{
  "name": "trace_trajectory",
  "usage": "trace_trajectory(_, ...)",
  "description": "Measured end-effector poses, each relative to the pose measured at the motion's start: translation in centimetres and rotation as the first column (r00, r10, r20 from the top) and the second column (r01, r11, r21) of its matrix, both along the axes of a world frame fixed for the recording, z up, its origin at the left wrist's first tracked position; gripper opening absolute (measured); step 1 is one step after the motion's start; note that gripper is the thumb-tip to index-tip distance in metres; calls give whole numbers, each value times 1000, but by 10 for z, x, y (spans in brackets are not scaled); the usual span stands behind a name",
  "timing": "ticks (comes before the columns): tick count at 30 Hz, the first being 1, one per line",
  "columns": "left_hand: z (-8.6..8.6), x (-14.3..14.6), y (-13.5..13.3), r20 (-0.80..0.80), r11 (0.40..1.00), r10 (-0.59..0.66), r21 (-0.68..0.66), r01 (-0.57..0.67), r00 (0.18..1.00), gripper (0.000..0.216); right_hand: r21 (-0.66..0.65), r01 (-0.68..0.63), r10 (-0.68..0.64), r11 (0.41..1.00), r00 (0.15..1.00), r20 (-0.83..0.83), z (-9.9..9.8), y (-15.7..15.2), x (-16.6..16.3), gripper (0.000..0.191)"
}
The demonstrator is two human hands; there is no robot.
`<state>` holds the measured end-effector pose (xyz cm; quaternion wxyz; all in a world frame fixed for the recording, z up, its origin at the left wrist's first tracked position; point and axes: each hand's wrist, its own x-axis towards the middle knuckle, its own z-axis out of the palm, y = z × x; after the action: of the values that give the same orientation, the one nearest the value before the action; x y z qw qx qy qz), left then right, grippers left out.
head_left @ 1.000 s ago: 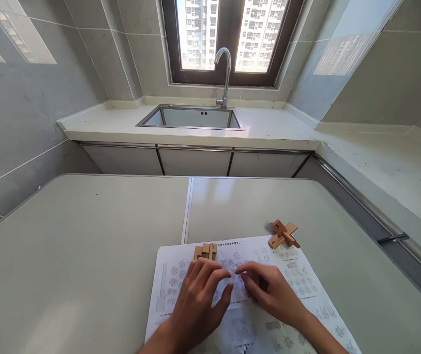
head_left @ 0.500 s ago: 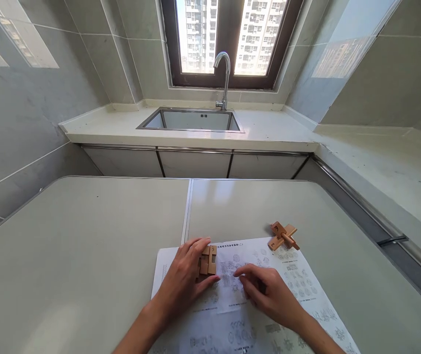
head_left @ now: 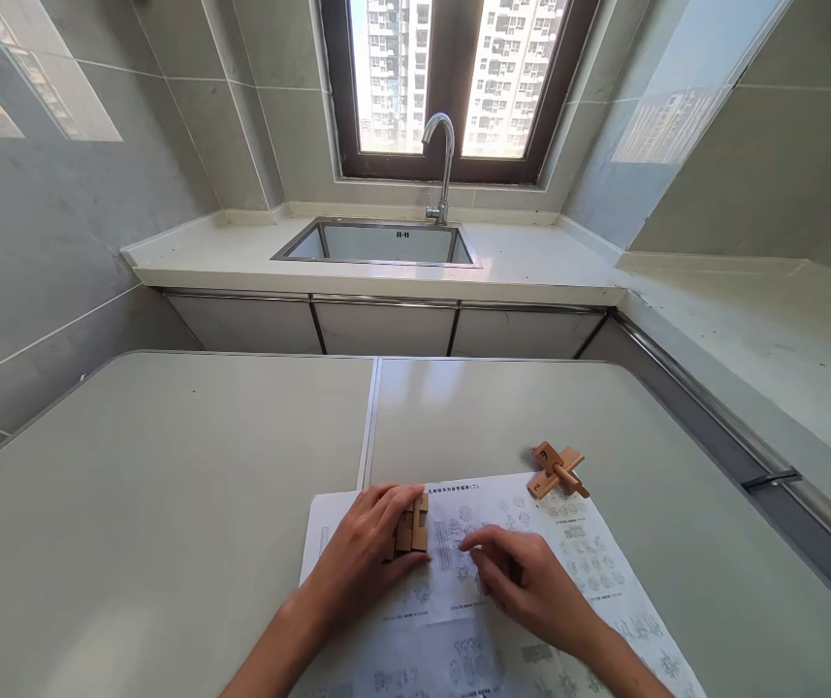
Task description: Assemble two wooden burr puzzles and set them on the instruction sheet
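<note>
A printed instruction sheet (head_left: pixel 590 572) lies on the white table (head_left: pixel 168 504) in front of me. My left hand (head_left: pixel 361 557) is curled over a cluster of small wooden puzzle blocks (head_left: pixel 413 526) at the sheet's upper left, thumb beneath and fingers over the top. My right hand (head_left: pixel 524 582) rests on the sheet to the right, fingers loosely bent with the tips on the paper and nothing in them. A second wooden puzzle, cross-shaped (head_left: pixel 557 469), sits at the sheet's top right edge, away from both hands.
Beyond the table runs a counter with a steel sink (head_left: pixel 378 242) and a curved tap (head_left: pixel 444 160) under a window. Cabinet doors (head_left: pixel 386 325) face me. Another counter (head_left: pixel 764 330) runs along the right. Grey tiled wall on the left.
My left hand has moved up from the middle of the sheet and closed round the wooden blocks. My right hand has stayed on the paper. The view has tilted slightly.
</note>
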<state>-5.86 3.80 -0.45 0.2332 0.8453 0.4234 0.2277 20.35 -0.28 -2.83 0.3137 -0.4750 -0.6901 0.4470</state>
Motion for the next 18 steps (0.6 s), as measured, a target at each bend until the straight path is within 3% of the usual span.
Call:
trace_trajectory(11,-3,11,-12,-30,990,-130,48,131,991,97,73,1,-7,997,997,74,-3,1,-1,26)
trace_trajectory(15,6,0,-7,-38,993,-112,24,113,993,103,110,-19,7,994,993,115,-2,0,-2,23)
trace_trajectory(18,10,-13,-2,-90,998,-68,6,69,994,93,134,-56,37,989,990,139,0,-2,-5,17)
